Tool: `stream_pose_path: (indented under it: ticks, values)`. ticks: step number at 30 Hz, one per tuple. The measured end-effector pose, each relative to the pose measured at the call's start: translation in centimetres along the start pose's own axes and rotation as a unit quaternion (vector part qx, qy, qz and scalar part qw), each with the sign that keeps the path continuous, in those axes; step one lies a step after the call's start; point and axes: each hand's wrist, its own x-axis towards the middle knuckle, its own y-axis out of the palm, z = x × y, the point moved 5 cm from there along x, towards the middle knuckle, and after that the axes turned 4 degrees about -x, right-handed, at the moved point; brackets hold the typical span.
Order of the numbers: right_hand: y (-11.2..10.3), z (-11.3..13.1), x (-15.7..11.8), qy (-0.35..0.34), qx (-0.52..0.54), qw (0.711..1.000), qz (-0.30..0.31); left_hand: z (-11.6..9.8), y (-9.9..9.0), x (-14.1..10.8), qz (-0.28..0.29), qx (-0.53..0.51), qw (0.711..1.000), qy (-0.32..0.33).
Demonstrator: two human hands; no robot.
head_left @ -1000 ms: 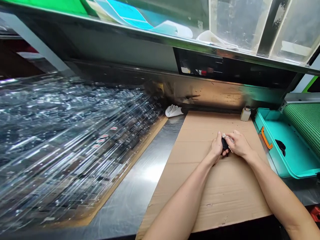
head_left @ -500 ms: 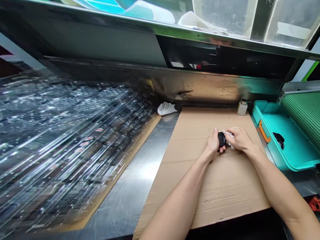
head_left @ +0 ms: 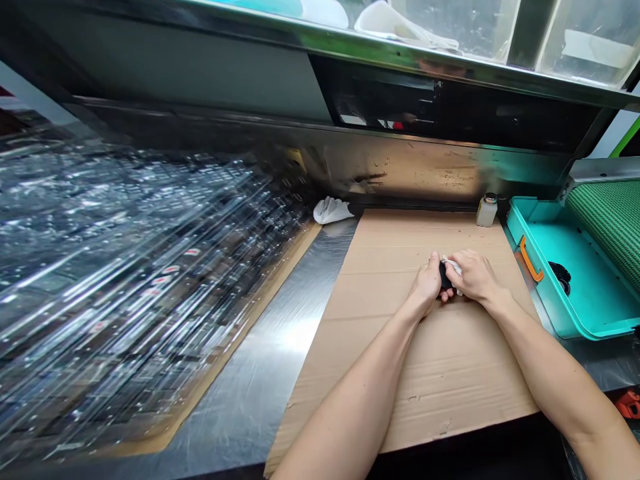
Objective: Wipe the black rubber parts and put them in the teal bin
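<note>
My left hand (head_left: 428, 283) is closed round a small black part (head_left: 445, 276), whose exact kind I cannot make out. Pressed against the part's right side is a white cloth (head_left: 454, 265), pinched in my right hand (head_left: 474, 275). Both hands meet just above a flat cardboard sheet (head_left: 390, 313), and the fingers cover much of the part and the cloth.
Clear plastic trays or packs (head_left: 125, 280) are piled at the left. A crumpled white cloth (head_left: 332, 211) lies at the back, and a small bottle (head_left: 487, 209) stands behind the hands. To the right, a teal bin (head_left: 595, 293) holds black parts (head_left: 561, 277) beside a green conveyor belt (head_left: 613, 210).
My right hand has closed in on the black part with the cloth, hiding more of it. My left hand still holds the part. The whole view has shifted slightly.
</note>
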Motion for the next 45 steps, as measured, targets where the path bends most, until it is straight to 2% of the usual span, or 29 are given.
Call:
stream_pose_path:
  ticks: [3,7,19,25,30,35,39,42,45]
  values:
    - [0.0,0.0,0.1,0.004,-0.013,1.0,0.022,0.0,0.0,0.0,-0.003,0.009,1.0,0.002]
    - [-0.1,0.2,0.4,0.001,-0.016,1.0,0.017,0.1,-0.1,0.1,0.0,0.018,1.0,0.006]
    - [-0.4,0.1,0.4,0.006,-0.011,0.998,0.058,0.3,0.1,0.0,0.004,0.064,0.998,0.03]
    - [-0.3,-0.1,0.4,0.001,-0.004,0.999,0.053,0.4,0.1,0.2,0.019,0.086,0.996,0.035]
    - [-0.3,-0.1,0.4,-0.002,0.007,0.999,0.048,0.4,0.0,0.1,0.007,0.084,0.996,0.035]
    - [-0.5,-0.3,0.2,0.017,0.008,0.996,0.083,0.4,0.1,-0.3,0.027,0.092,0.995,0.032]
    - [-0.7,0.0,0.1,0.014,0.004,0.997,0.074,0.5,0.4,-0.3,0.036,0.089,0.995,0.033]
    - [-0.6,-0.1,0.1,0.028,0.005,0.996,0.089,0.2,0.1,-0.1,0.011,0.032,0.999,0.0]
    - [-1.3,-1.0,-0.1,0.061,0.011,0.995,0.083,-0.5,-0.5,-0.1,-0.028,-0.136,0.987,-0.078]
